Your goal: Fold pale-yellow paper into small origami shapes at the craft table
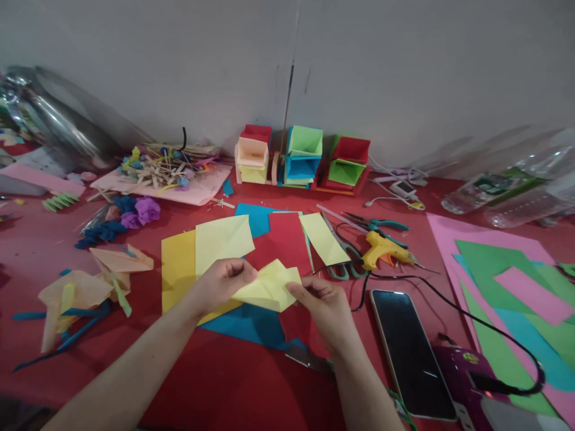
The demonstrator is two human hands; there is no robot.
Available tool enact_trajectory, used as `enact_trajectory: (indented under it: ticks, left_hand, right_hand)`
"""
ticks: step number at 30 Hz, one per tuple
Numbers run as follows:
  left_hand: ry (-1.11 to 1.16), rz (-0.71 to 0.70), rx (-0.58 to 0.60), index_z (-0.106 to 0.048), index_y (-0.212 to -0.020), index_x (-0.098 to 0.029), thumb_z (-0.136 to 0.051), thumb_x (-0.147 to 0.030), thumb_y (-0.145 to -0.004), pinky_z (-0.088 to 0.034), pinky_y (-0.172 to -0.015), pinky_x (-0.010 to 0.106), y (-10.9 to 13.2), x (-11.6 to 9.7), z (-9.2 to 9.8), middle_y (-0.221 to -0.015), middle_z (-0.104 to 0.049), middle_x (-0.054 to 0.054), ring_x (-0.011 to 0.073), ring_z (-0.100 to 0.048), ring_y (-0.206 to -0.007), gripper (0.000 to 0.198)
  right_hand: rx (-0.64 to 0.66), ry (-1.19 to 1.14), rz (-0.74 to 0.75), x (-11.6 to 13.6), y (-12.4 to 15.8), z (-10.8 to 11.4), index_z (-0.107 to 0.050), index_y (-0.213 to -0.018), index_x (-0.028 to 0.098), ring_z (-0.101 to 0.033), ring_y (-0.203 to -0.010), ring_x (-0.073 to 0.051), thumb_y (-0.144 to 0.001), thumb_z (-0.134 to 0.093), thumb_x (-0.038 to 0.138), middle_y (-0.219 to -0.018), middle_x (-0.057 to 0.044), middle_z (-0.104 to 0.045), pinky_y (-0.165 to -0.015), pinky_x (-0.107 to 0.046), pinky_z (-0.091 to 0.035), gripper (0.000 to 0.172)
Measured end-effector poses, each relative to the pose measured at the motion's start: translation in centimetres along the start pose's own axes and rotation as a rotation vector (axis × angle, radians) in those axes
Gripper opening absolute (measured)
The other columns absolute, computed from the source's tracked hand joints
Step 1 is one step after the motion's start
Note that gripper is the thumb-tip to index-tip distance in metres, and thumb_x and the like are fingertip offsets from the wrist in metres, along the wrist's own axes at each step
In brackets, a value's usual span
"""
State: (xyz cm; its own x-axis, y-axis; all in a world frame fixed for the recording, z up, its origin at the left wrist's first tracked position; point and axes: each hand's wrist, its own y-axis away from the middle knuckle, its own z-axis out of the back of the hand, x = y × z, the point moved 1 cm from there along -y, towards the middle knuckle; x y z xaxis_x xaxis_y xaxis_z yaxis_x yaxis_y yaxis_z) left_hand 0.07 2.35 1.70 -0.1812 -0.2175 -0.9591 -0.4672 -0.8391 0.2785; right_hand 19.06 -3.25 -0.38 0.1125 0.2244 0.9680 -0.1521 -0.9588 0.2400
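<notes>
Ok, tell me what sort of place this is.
Probably a papercraft worktable; whether at home or elsewhere, I can't tell. The left hand and right hand hold a folded pale-yellow sheet, with coloured paper boxes behind and a yellow glue gun to the right.

A paper-craft work area is seen, set up on a red-covered table (242, 389) against a plain grey wall (179, 72). The craft is shown by a creased piece of pale-yellow paper (269, 290), a flat blue paper sheet (247, 328), small open boxes folded from coloured paper (304, 143) and a heap of thin pale wooden sticks (162, 172). A yellow glue gun (381, 251) and teal-handled pliers (390, 224) are laid out too. Everyday surroundings are suggested by a shiny metal jug (76, 129) and clear plastic bottles (476, 190); whether home or workshop cannot be told.
</notes>
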Motion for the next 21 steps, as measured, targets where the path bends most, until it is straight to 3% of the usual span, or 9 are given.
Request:
enact_trajectory:
  ticks: [3,4,6,7,10,14,16,18,21]
  left_hand:
    - [0.448,-0.121,0.042,-0.062,-0.096,-0.019,-0.038,-0.066,-0.077,-0.043,-0.079,0.032,0.1,-0.1,-1.6,-0.099,-0.063,0.008,0.0214,-0.055,-0.092,0.056]
    - [0.529,-0.176,0.089,-0.060,-0.102,-0.020,-0.042,-0.071,-0.071,-0.041,-0.086,0.034,0.1,-0.1,-2.5,-0.108,-0.061,0.010,0.0240,-0.053,-0.100,0.063]
    - [0.535,-0.212,0.121,-0.059,-0.108,-0.020,-0.061,-0.062,-0.064,-0.040,-0.090,0.033,0.2,0.2,-4.5,-0.115,-0.058,0.011,0.0258,-0.051,-0.108,0.060]
    - [0.511,-0.186,0.110,-0.059,-0.109,-0.020,-0.066,-0.054,-0.065,-0.040,-0.090,0.033,0.1,0.4,-5.5,-0.114,-0.060,0.011,0.0260,-0.051,-0.109,0.056]
    - [0.518,-0.124,-0.081,-0.064,-0.100,-0.015,-0.055,-0.046,-0.078,-0.044,-0.083,0.032,-0.3,0.9,-7.1,-0.095,-0.068,0.010,0.0244,-0.059,-0.095,0.039]
    - [0.538,0.012,-0.069,-0.068,-0.090,-0.013,-0.059,-0.042,-0.077,-0.047,-0.072,0.028,-0.6,1.4,-6.6,-0.082,-0.070,0.009,0.0202,-0.063,-0.076,0.033]
    - [0.514,0.067,-0.082,-0.067,-0.089,-0.013,-0.062,-0.041,-0.075,-0.047,-0.068,0.027,-0.4,1.5,-5.8,-0.079,-0.069,0.008,0.0185,-0.062,-0.071,0.032]
    - [0.427,0.151,-0.078,-0.067,-0.085,-0.012,-0.065,-0.042,-0.071,-0.047,-0.061,0.026,-0.1,1.7,-5.1,-0.071,-0.068,0.007,0.0168,-0.061,-0.063,0.033]
    - [0.369,0.194,0.041,-0.067,-0.082,-0.012,-0.069,-0.041,-0.067,-0.047,-0.052,0.026,0.2,1.8,-4.8,-0.063,-0.063,0.004,0.0141,-0.056,-0.054,0.033]
  right_hand:
    - [-0.164,-0.179,0.040,-0.2,0.0,-0.2,-0.063,-0.065,0.017,-0.048,-0.055,-0.009,-0.068,-0.070,0.035,-0.056,0.003,-0.056,-0.056,-0.022,-0.039,0.019]
    - [-0.190,-0.233,0.047,-0.3,0.0,-0.5,-0.063,-0.069,0.018,-0.050,-0.056,-0.010,-0.069,-0.069,0.034,-0.059,0.003,-0.057,-0.057,-0.022,-0.041,0.018]
    - [-0.201,-0.338,0.058,-0.3,0.2,-1.3,-0.061,-0.075,0.019,-0.054,-0.063,-0.012,-0.071,-0.067,0.035,-0.068,0.001,-0.061,-0.064,-0.025,-0.044,0.018]
    - [-0.166,-0.360,0.056,-0.3,0.3,-1.7,-0.060,-0.077,0.019,-0.056,-0.066,-0.013,-0.072,-0.067,0.035,-0.072,0.000,-0.062,-0.067,-0.026,-0.045,0.018]
    - [-0.066,-0.343,0.052,-0.1,0.9,-2.5,-0.058,-0.088,0.020,-0.057,-0.070,-0.014,-0.073,-0.065,0.033,-0.081,-0.002,-0.063,-0.068,-0.027,-0.046,0.021]
    - [0.140,-0.043,0.034,0.5,1.3,-1.9,-0.057,-0.080,0.018,-0.053,-0.062,-0.014,-0.073,-0.065,0.037,-0.070,-0.001,-0.059,-0.060,-0.025,-0.044,0.022]
    - [0.050,0.161,0.085,1.0,1.3,-1.0,-0.055,-0.073,0.017,-0.050,-0.058,-0.013,-0.073,-0.064,0.039,-0.063,0.000,-0.054,-0.056,-0.024,-0.042,0.024]
    - [-0.067,0.237,0.107,1.3,1.2,-0.4,-0.056,-0.083,0.017,-0.051,-0.061,-0.014,-0.071,-0.066,0.039,-0.068,0.000,-0.056,-0.056,-0.024,-0.042,0.027]
    - [-0.024,0.139,0.090,1.4,0.9,-0.2,-0.057,-0.093,0.017,-0.054,-0.065,-0.014,-0.072,-0.065,0.038,-0.074,-0.002,-0.058,-0.056,-0.024,-0.044,0.030]
